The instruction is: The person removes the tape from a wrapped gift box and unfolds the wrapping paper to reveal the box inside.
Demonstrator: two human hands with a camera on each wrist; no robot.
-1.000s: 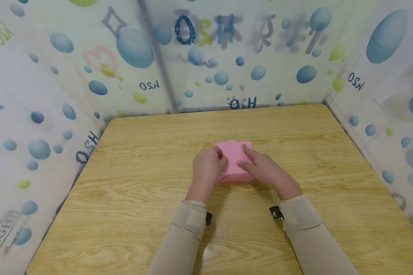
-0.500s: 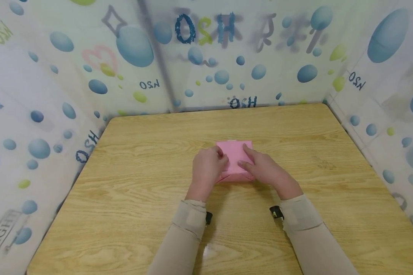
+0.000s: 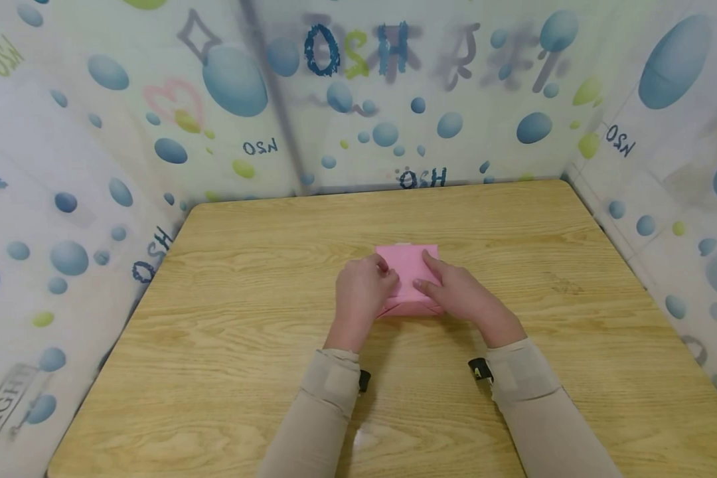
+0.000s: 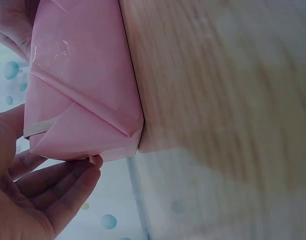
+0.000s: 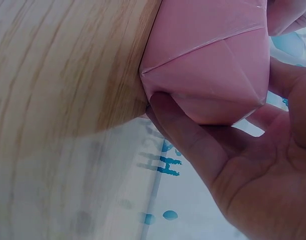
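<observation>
A small box wrapped in pink paper (image 3: pixel 407 272) sits on the wooden table, its folded end flaps facing the person. My left hand (image 3: pixel 361 289) is at its left side, thumb and index finger bent at the top edge. In the left wrist view, the other fingers (image 4: pixel 67 192) lie along that side, with a tiny pale scrap (image 4: pixel 93 160) at the fingertips. My right hand (image 3: pixel 469 297) grips the right side, thumb on top and fingers (image 5: pixel 185 132) reaching down the side to the lower edge. Shiny clear tape (image 4: pixel 55 52) shows on the folded end.
The wooden table (image 3: pixel 245 285) has rounded far corners. Behind and beside it hang white wall sheets (image 3: pixel 358 113) printed with blue and green dots. A black wrist strap (image 3: pixel 480 369) shows at the right sleeve, another black strap (image 3: pixel 364 380) at the left.
</observation>
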